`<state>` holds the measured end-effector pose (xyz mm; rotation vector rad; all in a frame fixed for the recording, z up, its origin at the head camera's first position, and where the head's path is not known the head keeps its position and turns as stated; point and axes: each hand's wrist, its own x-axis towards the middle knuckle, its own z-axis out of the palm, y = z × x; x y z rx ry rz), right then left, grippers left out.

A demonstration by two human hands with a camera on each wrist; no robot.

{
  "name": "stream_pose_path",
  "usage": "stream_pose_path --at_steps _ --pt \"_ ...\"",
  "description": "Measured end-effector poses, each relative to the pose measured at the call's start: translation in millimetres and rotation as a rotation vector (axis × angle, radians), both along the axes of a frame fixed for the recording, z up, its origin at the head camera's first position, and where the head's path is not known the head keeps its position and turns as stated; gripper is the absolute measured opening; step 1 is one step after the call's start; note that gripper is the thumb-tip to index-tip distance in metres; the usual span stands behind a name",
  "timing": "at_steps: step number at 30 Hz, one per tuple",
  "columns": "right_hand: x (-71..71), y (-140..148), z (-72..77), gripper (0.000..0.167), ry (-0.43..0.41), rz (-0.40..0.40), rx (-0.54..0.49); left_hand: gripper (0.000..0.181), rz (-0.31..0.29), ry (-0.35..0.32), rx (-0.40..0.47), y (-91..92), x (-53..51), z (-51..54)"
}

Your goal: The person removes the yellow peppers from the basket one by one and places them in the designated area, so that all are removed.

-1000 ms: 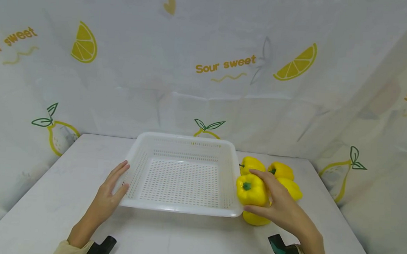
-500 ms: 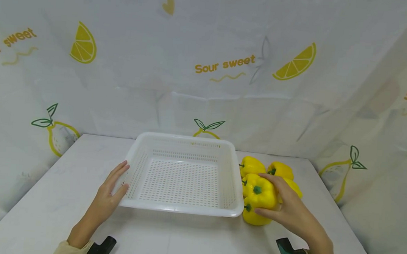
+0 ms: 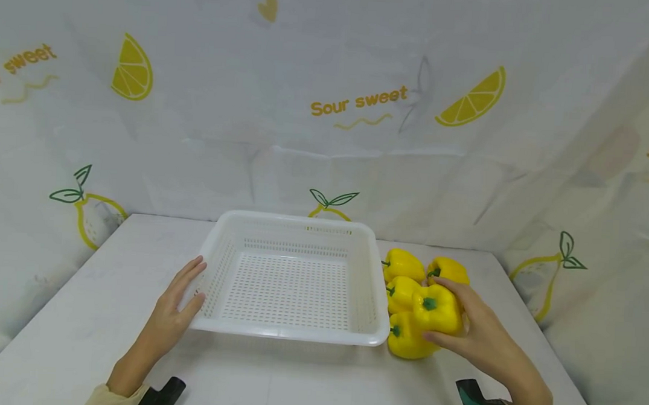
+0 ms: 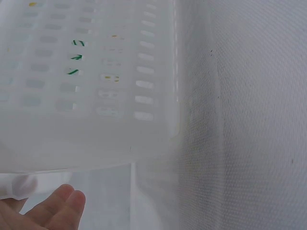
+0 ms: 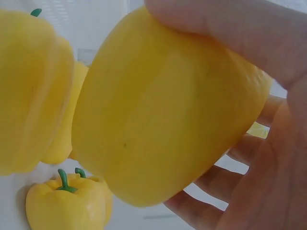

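My right hand [image 3: 487,336] grips a yellow bell pepper [image 3: 436,309], its green stem facing the basket. In the right wrist view the pepper [image 5: 158,110] fills the middle, with the thumb on one side and fingers on the other. Several more yellow bell peppers [image 3: 403,265] stand around it, partly hidden behind it. The white plastic basket [image 3: 281,332] sits left of them, with nothing in it. At the basket's left side my left hand [image 3: 165,319] rests with its fingers extended along the rim; in the left wrist view, fingertips [image 4: 72,201] show beside the basket wall.
The white table [image 3: 273,375] extends in front of the basket and to both sides. A white cloth backdrop [image 3: 225,101] with lemon prints rises behind and around the table. Black wrist mounts [image 3: 162,393] sit on both wrists.
My right hand has moved right with the bell pepper, away from the basket's right edge, uncovering another pepper behind. The left hand and basket have stayed in place.
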<state>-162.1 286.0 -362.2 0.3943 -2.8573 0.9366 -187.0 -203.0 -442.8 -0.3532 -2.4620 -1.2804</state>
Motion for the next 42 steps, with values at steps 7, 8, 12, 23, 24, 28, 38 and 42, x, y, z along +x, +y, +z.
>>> stream_pose_path --at_steps 7,8,12,23,24,28,38,42 --pt "-2.0 6 -2.7 0.089 0.016 -0.003 0.009 0.056 -0.001 0.000 -0.007 -0.7 0.0 0.5" --pt "-2.7 6 -3.3 0.089 0.009 -0.008 0.012 0.056 -0.001 0.000 -0.008 -0.9 0.1 0.5" --pt "-4.6 10 -5.1 0.091 -0.055 -0.049 0.034 0.056 0.000 -0.001 -0.010 -1.1 0.0 0.8" --pt "-6.9 28 -10.6 0.094 -0.091 -0.054 0.077 0.056 0.010 -0.008 -0.004 0.0 -0.6 -0.1" --pt "-7.2 30 -11.2 0.095 -0.091 -0.059 0.080 0.056 0.009 -0.008 -0.003 0.1 -0.7 -0.1" --pt "-8.4 38 -14.2 0.095 -0.073 -0.073 0.094 0.056 0.011 -0.011 -0.002 0.4 -1.0 -0.2" --pt "-11.0 53 -19.8 0.089 -0.110 -0.088 0.123 0.056 0.013 -0.017 -0.003 0.6 -0.6 -0.2" --pt "-11.7 58 -23.1 0.089 -0.118 -0.092 0.126 0.056 0.007 -0.023 0.003 0.5 -0.8 0.1"
